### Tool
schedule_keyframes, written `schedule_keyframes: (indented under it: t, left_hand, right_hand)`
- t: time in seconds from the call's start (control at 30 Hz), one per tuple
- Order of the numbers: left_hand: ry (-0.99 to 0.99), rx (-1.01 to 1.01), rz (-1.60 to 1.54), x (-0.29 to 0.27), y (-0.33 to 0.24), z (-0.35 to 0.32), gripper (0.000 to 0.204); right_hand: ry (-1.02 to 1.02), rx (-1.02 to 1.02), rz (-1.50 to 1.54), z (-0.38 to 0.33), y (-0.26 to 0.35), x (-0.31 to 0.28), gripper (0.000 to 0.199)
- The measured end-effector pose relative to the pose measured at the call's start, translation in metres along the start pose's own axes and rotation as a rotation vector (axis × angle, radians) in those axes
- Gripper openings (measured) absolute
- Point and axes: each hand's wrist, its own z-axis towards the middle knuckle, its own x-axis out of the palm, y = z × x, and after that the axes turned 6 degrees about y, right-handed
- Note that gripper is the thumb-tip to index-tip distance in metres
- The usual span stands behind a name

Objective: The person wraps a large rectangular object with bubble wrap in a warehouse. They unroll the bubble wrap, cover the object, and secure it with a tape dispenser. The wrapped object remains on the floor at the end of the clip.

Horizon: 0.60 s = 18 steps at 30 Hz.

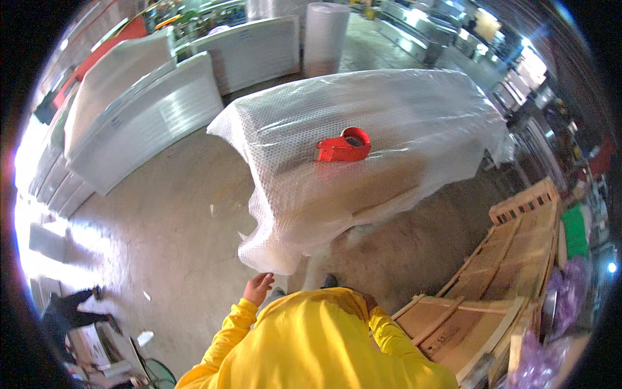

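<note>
A large sheet of clear bubble wrap (285, 155) is draped over a long, bulky object standing in front of me, whose shape is mostly hidden. On top of it rests a red tape dispenser (346, 146), touched by neither hand. My left hand (259, 289) is just beside the low front corner of the wrap, its fingers loosely bent and reaching toward that edge. Whether the fingertips touch the plastic is unclear; nothing shows in the hand. Close against my yellow top, my right hand (370, 302) is dark and partly covered, so its fingers cannot be made out.
Wrapped flat panels (149, 117) lean at the left and back, next to an upright roll of wrap (325, 39). Wooden crates (479, 285) stand close on my right, with purple plastic (567, 295) beyond. A person in dark clothes (71, 314) is at the far left.
</note>
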Motion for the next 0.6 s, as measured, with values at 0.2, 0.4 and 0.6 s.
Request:
schedule_keyframes:
  t: [0.2, 0.4, 0.6]
  left_hand:
    - [-0.097, 0.093, 0.227, 0.076, -0.016, 0.036, 0.038]
    - [-0.524, 0.094, 0.333, 0.146, -0.052, 0.034, 0.066]
    - [-1.240, -0.045, 0.503, 0.129, -0.083, 0.092, 0.112]
  right_hand:
    - [0.081, -0.092, -0.187, 0.021, -0.038, -0.025, 0.039]
    - [0.310, -0.091, -0.175, -0.014, -0.055, -0.103, 0.035]
    - [-0.007, -0.474, 0.512, 0.031, 0.038, -0.202, 0.034]
